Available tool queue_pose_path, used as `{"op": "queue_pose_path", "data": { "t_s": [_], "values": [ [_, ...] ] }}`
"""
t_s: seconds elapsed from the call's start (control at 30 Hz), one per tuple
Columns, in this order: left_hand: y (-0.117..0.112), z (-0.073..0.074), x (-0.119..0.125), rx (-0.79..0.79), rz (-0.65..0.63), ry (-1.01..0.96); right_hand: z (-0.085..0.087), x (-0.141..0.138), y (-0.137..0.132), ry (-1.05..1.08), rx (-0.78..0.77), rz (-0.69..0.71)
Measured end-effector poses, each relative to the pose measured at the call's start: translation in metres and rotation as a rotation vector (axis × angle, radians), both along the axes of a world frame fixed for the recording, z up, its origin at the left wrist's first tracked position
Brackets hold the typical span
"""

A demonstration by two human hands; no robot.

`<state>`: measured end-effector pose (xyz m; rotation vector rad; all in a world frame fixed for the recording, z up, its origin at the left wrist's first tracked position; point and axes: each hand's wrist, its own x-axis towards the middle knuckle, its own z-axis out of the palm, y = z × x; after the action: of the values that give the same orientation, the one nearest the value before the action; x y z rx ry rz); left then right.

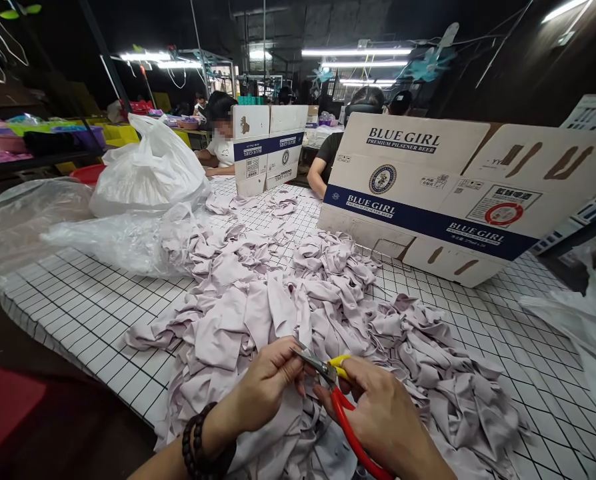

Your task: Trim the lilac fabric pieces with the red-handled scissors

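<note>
A large heap of pale lilac fabric pieces [298,313] covers the white gridded table [83,307] in front of me. My right hand [383,420] is closed round small thread snips [328,373] with a red and yellow handle, blades pointing left. My left hand [268,380], with a dark bead bracelet on the wrist, pinches something small at the blade tips, just above the fabric; what it pinches is too small to make out.
A flattened Blue Girl beer carton [453,193] stands as a screen at the right, a second carton [268,147] at the back. Clear plastic bags [143,173] lie at the left, another bag [583,320] at the right edge. Other people sit working behind the cartons.
</note>
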<state>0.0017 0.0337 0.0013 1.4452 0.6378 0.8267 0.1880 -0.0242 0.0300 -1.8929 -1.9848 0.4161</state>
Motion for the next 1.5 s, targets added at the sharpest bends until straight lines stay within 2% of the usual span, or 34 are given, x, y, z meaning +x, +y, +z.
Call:
{"op": "queue_pose_path", "data": {
  "t_s": [0.27,0.33,0.43,0.53,0.63,0.8,0.9,0.97,1.07,1.17,1.3,1.4,1.5],
  "values": [
    [-0.002,0.003,0.000,-0.161,-0.021,-0.055,-0.009,0.001,0.004,0.095,0.076,0.033],
    [-0.002,0.005,-0.001,-0.190,-0.020,-0.054,-0.014,0.004,0.007,0.204,-0.015,0.044],
    [-0.001,0.008,-0.006,-0.190,-0.013,-0.056,-0.021,0.016,0.019,0.541,-0.198,-0.024],
    [-0.002,0.007,-0.015,-0.169,0.003,-0.065,-0.028,0.029,0.047,0.771,-0.170,-0.104],
    [-0.005,0.003,-0.024,-0.143,0.022,-0.058,-0.030,0.030,0.091,0.749,-0.081,-0.071],
    [-0.012,0.000,-0.036,-0.085,0.058,-0.019,-0.033,0.000,0.158,0.665,-0.099,0.106],
    [-0.013,0.002,-0.043,0.041,0.095,0.074,-0.037,-0.010,0.174,0.583,-0.091,0.139],
    [-0.011,0.005,-0.048,0.159,0.136,0.151,-0.035,-0.005,0.175,0.555,-0.058,0.104],
    [-0.006,0.010,-0.056,0.319,0.199,0.217,-0.019,0.017,0.167,0.560,0.029,-0.005],
    [0.001,0.014,-0.061,0.408,0.258,0.199,0.011,0.043,0.155,0.609,0.121,-0.085],
    [0.014,0.023,-0.068,0.482,0.321,0.159,0.053,0.061,0.135,0.692,0.213,-0.095],
    [0.029,0.038,-0.074,0.538,0.395,0.054,0.073,0.065,0.118,0.819,0.263,-0.102],
    [0.043,0.064,-0.078,0.540,0.468,-0.143,0.085,0.066,0.100,0.934,0.308,-0.099]
  ]
}}
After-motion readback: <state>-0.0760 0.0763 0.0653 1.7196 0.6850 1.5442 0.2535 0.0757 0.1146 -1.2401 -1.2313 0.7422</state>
